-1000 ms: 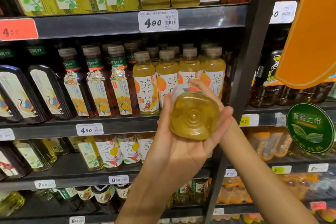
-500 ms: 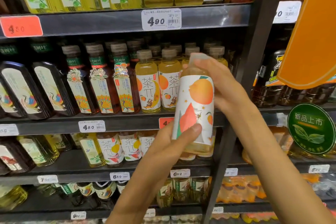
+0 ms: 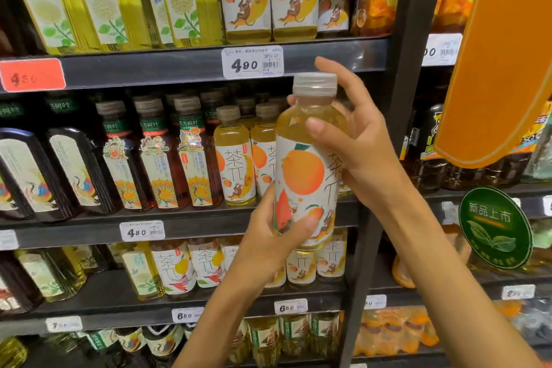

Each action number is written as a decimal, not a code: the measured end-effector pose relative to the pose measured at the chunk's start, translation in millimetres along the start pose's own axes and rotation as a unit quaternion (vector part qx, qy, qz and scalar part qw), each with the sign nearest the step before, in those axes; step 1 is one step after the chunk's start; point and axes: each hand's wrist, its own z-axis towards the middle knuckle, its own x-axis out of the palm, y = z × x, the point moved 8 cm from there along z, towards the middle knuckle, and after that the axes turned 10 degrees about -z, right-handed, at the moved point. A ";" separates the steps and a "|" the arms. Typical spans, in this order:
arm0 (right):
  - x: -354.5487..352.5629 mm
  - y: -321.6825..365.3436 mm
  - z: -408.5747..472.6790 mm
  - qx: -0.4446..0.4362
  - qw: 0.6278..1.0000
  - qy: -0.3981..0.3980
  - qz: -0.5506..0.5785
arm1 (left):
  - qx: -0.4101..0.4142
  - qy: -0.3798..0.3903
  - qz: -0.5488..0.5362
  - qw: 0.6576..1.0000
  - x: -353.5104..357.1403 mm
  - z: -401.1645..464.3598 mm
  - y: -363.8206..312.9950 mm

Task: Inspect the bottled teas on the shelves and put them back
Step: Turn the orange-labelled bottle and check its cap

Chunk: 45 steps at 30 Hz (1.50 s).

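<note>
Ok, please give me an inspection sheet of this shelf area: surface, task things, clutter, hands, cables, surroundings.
Surface: dark shelf with price tag 4.90.
Task things: held tea bottle, upright, cap on, orange-fruit label; matching bottles behind it on the middle shelf.
Clutter: nothing seen.
Hands: left hand grips the bottle's lower part; right hand holds its upper part.
Cables: nothing seen.
Surroundings: dark tea bottles to the left; green round sign; orange banner.

Pale yellow tea bottle (image 3: pixel 304 164) with a white label printed with orange fruit, grey cap (image 3: pixel 314 84); orange hanging sign (image 3: pixel 504 69) at right
</note>
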 end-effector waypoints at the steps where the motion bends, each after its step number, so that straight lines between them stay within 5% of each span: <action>1: -0.9 5.1 -2.6 -0.025 0.999 -0.018 -0.008 | 0.031 -0.008 0.038 0.999 -1.7 2.1 -6.2; 5: 4.8 29.8 -6.9 -0.138 0.985 -0.044 -0.092 | 0.118 -0.040 0.168 0.978 1.6 11.2 -20.4; 9: 6.9 49.4 -3.7 -0.216 0.963 -0.059 -0.149 | 0.153 -0.030 0.163 0.974 6.8 28.9 -38.5; 17: -7.9 59.5 22.6 -0.171 0.978 -0.084 -0.086 | 0.150 0.012 0.133 0.980 11.2 58.3 -73.9; 23: -27.5 85.9 58.4 -0.190 0.958 -0.201 -0.080 | 0.212 -0.007 0.042 0.976 26.3 78.7 -105.4; 32: -44.9 125.2 113.2 -0.275 0.905 -0.272 -0.178 | 0.385 -0.119 0.258 0.878 49.9 120.9 -174.0; 45: -72.0 110.5 150.7 -0.222 0.891 -0.303 -0.254 | 0.364 -0.113 0.297 0.876 56.1 155.5 -162.1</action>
